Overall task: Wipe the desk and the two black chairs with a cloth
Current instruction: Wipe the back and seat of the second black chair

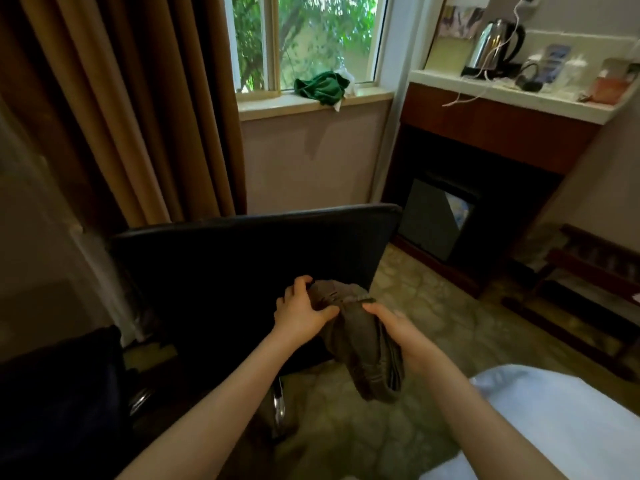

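A black chair [242, 258] stands in front of me, its flat dark surface filling the middle of the view. A brown-grey cloth [360, 344] hangs bunched at the chair's right edge. My left hand [301, 308] grips the cloth's upper left part, fingers curled over it. My right hand [398, 329] holds the cloth's right side, thumb on top. A second black chair [59, 389] shows in part at the lower left. The desk [502, 98], white-topped over dark wood, stands at the upper right.
On the desk sit a steel kettle [495, 43], cables and small items. A green cloth [322, 86] lies on the window sill. Brown curtains [121, 98] hang at the left. A white bed corner [554, 420] is at lower right, a wooden rack [588, 271] at right.
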Motion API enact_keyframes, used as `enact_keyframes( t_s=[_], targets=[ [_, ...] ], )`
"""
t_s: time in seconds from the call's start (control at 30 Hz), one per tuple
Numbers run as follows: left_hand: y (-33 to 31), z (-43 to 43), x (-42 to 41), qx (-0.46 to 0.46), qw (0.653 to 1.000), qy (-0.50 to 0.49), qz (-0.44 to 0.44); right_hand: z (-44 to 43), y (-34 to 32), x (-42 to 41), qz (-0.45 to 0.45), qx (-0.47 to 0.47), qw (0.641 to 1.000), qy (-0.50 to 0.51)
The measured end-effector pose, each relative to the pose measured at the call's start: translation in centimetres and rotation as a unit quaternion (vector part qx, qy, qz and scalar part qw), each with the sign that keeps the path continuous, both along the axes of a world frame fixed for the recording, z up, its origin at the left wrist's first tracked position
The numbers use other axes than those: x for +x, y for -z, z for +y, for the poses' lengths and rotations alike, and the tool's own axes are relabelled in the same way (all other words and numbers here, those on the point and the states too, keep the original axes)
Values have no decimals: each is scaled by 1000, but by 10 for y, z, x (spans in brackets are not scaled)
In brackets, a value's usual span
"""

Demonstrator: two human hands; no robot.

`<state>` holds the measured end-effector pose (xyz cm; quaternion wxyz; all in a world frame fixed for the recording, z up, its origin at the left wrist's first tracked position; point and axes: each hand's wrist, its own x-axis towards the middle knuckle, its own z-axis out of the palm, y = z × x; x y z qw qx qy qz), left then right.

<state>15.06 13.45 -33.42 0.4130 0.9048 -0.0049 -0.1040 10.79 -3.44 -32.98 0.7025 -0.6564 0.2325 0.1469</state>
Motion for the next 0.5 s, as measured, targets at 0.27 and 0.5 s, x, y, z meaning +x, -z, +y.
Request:
enact_keyframes(
  t_s=[0.27,0.5],
  targets=[
    [-32,-48,-17,-73,997,25,22,-43,-16,-12,-34,217,958,183],
    [-69,-148,6,-177,968,99,146,-105,-27,9,-77,300,926,214]
  ],
)
